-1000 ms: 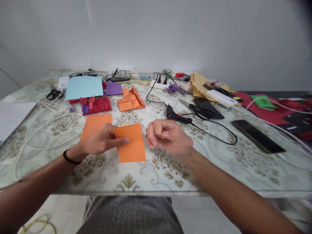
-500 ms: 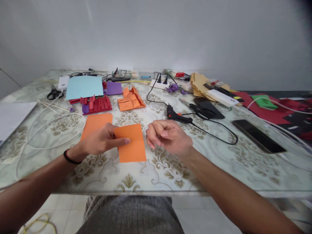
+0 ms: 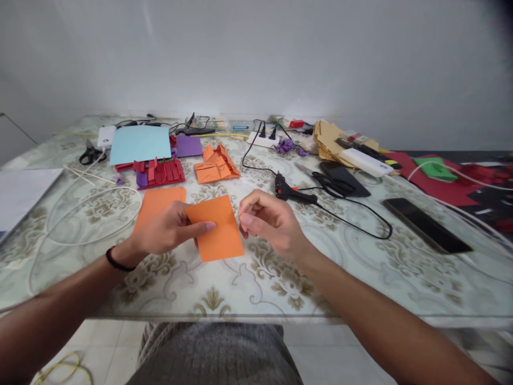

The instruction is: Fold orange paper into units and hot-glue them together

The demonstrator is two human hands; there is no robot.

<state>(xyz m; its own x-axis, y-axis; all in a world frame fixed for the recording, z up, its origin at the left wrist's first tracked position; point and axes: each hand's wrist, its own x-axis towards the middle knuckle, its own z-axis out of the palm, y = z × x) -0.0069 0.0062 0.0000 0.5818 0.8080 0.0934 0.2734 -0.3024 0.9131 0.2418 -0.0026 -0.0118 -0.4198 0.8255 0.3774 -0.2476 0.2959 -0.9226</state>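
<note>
An orange paper sheet (image 3: pixel 223 235) is pinched by my left hand (image 3: pixel 172 229), thumb on top and fingers beneath, and it is held a little above the table, slightly turned. Just past the sheet's right edge, my right hand (image 3: pixel 272 222) has its fingers curled with thumb and fingertips together; whether anything is between them is too small to tell. More orange paper (image 3: pixel 157 202) lies flat behind my left hand. Folded orange pieces (image 3: pixel 217 164) rest farther back, near folded red pieces (image 3: pixel 165 172).
A black glue gun (image 3: pixel 294 193), scissors (image 3: pixel 334 183) and a phone (image 3: pixel 427 224) lie to the right. Light blue paper (image 3: pixel 140 144) is at the back left. A white cable (image 3: pixel 90 243) loops on the left, and a power strip (image 3: pixel 263 139) sits at the back.
The held orange sheet has tilted, its right side turning slightly upward. My right hand has shifted up a little, and its thumb and fingers have drawn together near the sheet's edge.
</note>
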